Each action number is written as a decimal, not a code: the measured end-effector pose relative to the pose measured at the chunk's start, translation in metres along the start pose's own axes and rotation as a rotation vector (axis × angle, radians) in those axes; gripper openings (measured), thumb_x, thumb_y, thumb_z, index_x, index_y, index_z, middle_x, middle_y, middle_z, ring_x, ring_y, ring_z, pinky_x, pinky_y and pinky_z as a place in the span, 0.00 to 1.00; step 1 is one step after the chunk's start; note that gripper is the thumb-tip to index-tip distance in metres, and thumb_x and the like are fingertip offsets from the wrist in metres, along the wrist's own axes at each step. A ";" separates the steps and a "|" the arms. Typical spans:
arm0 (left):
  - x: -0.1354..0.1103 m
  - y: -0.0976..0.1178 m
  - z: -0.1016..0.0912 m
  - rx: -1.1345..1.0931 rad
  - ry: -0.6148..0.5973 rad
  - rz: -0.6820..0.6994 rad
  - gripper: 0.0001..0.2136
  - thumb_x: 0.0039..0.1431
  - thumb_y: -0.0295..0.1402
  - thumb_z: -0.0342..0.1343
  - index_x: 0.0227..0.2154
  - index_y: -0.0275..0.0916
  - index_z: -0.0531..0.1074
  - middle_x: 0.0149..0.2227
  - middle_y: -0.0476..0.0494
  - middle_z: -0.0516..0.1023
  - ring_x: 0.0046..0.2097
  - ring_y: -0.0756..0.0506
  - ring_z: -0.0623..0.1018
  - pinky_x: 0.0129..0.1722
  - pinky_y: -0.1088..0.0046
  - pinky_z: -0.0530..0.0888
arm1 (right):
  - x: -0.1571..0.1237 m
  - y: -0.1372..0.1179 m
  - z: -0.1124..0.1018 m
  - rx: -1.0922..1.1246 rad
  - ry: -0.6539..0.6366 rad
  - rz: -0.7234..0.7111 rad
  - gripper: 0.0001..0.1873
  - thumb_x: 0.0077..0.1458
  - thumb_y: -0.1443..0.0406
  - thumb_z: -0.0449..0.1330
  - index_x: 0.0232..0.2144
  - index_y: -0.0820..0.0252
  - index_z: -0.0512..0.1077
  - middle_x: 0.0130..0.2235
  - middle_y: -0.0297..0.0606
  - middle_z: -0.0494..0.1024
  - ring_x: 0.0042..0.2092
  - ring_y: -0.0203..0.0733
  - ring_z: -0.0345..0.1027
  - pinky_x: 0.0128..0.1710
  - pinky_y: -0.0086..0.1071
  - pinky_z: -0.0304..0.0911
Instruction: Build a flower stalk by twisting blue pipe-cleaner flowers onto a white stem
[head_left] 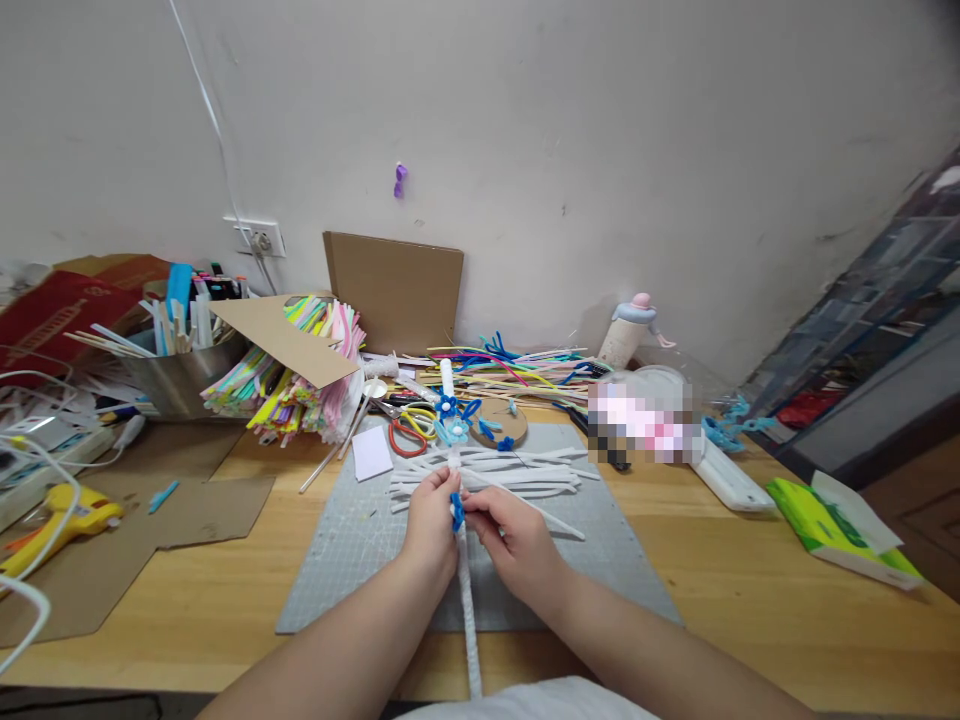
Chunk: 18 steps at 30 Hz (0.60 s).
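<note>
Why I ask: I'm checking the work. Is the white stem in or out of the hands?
In: the left hand grips the white stem, which shows above and below it, with the right hand alongside.

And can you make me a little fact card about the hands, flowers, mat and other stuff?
Left hand: holding a white wrapped stick
Right hand: at the stick; exact pinch too small to tell
Flowers near stick's top: dark blue flower, light blue flower
Cutting mat: grey, under white pipe cleaners
Red-handled scissors: mat's far end
Table's left: yellow glue gun
Table's right: green tissue pack
</note>
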<state>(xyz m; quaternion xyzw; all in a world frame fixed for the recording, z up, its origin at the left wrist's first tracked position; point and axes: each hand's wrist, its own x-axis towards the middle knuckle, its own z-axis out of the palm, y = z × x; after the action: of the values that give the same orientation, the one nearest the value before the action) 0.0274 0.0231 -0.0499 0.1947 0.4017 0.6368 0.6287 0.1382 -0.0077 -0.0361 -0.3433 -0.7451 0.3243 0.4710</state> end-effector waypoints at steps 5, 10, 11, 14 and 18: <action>-0.001 0.005 0.002 0.040 -0.009 0.014 0.07 0.39 0.29 0.60 0.22 0.33 0.69 0.19 0.51 0.69 0.20 0.55 0.66 0.21 0.80 0.62 | 0.007 0.010 0.000 0.357 0.050 0.343 0.09 0.51 0.59 0.57 0.30 0.59 0.69 0.22 0.31 0.67 0.20 0.31 0.56 0.18 0.25 0.51; -0.001 0.009 0.003 0.115 -0.029 -0.045 0.05 0.41 0.28 0.59 0.23 0.32 0.71 0.22 0.48 0.71 0.22 0.54 0.68 0.19 0.80 0.63 | 0.015 0.020 -0.010 0.536 0.130 0.454 0.12 0.49 0.57 0.58 0.30 0.60 0.67 0.20 0.28 0.63 0.19 0.29 0.51 0.16 0.23 0.47; -0.001 0.009 0.003 0.115 -0.029 -0.055 0.05 0.41 0.27 0.59 0.23 0.32 0.71 0.22 0.47 0.71 0.22 0.53 0.68 0.18 0.80 0.62 | 0.016 0.020 -0.013 0.499 0.163 0.432 0.11 0.49 0.58 0.58 0.31 0.60 0.68 0.22 0.30 0.65 0.21 0.30 0.54 0.18 0.24 0.51; -0.003 0.010 0.005 0.100 -0.045 -0.047 0.05 0.39 0.26 0.59 0.23 0.31 0.71 0.22 0.48 0.70 0.23 0.54 0.68 0.16 0.82 0.61 | 0.018 0.021 -0.021 0.268 0.245 0.269 0.08 0.50 0.60 0.58 0.29 0.59 0.70 0.33 0.36 0.70 0.36 0.38 0.63 0.35 0.30 0.59; -0.005 0.009 0.007 0.140 -0.106 -0.019 0.06 0.40 0.28 0.60 0.22 0.31 0.70 0.20 0.48 0.69 0.20 0.55 0.65 0.15 0.82 0.60 | 0.020 0.020 -0.023 0.155 0.107 0.203 0.06 0.48 0.61 0.59 0.27 0.59 0.71 0.37 0.38 0.71 0.41 0.41 0.63 0.42 0.33 0.57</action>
<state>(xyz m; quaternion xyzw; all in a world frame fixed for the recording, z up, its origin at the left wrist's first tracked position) 0.0273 0.0208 -0.0371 0.2680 0.4133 0.5899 0.6398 0.1576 0.0230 -0.0348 -0.3962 -0.6531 0.4083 0.4998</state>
